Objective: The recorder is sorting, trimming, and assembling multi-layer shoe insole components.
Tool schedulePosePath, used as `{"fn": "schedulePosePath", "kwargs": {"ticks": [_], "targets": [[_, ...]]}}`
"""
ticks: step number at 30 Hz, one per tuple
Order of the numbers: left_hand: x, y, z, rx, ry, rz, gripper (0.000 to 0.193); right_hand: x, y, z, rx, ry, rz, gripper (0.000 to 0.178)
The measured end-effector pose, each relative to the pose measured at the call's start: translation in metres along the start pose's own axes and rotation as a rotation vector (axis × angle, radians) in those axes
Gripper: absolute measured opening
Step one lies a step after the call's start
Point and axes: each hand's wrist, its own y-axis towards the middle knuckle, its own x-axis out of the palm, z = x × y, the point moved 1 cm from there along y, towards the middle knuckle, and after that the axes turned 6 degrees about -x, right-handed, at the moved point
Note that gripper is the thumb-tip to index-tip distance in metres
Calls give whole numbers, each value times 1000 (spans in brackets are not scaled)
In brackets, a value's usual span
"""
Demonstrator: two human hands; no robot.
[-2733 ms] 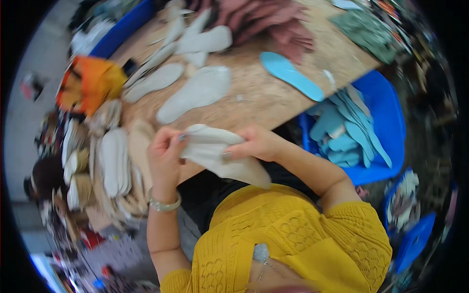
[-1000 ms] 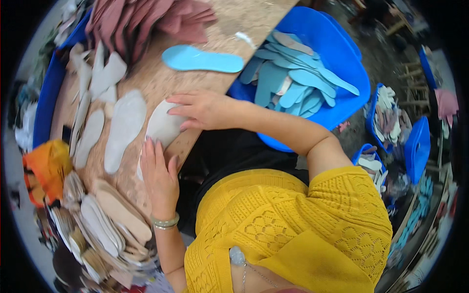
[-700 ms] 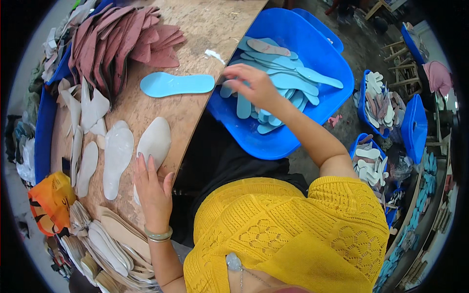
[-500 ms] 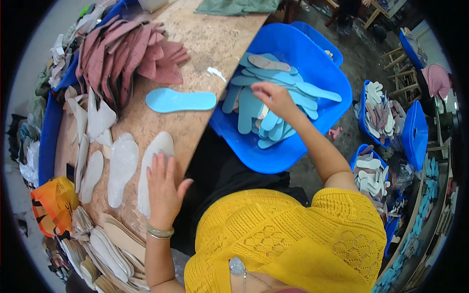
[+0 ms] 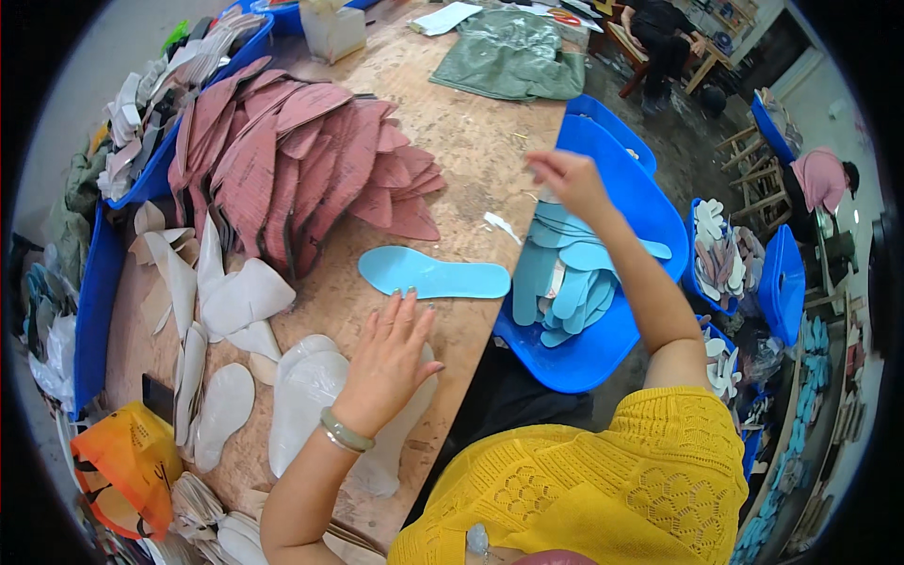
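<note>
Blue insole (image 5: 428,275) lying on the table (image 5: 471,141), at your left hand (image 5: 388,356)

Its fingers, spread and released, are now leaving the white insole (image 5: 395,443); work seems to be shifting across. Your right hand (image 5: 573,184) is hovering near the bin (image 5: 579,370), grip unclear.

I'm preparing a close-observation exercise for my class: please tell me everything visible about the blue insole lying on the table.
The blue insole is a thin, sole-shaped piece, pale blue and smooth, foam-like in look. It lies flat and roughly crosswise on the wooden table, its broader rounded end to the left, its narrower rounded end at the table's edge, beside the blue tub. The left hand's fingertips overlap its near edge; whether they press on it cannot be told.
</note>
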Motion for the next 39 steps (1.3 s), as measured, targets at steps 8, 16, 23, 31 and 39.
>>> {"fn": "schedulePosePath", "kwargs": {"ticks": [8,16,23,31,39], "targets": [[1,50,-6,71,-159,19,65,-45,113,87,360,267,279,23],[26,122,15,160,-244,47,65,-103,192,202,454,-145,193,25],[47,149,5,146,-144,-45,58,-113,292,272,513,-450,174,31],[56,165,27,232,-179,-136,57,-204,343,434,434,-933,153,34],[60,160,10,182,-83,-248,57,-107,400,404,550,-503,42,37]]}}
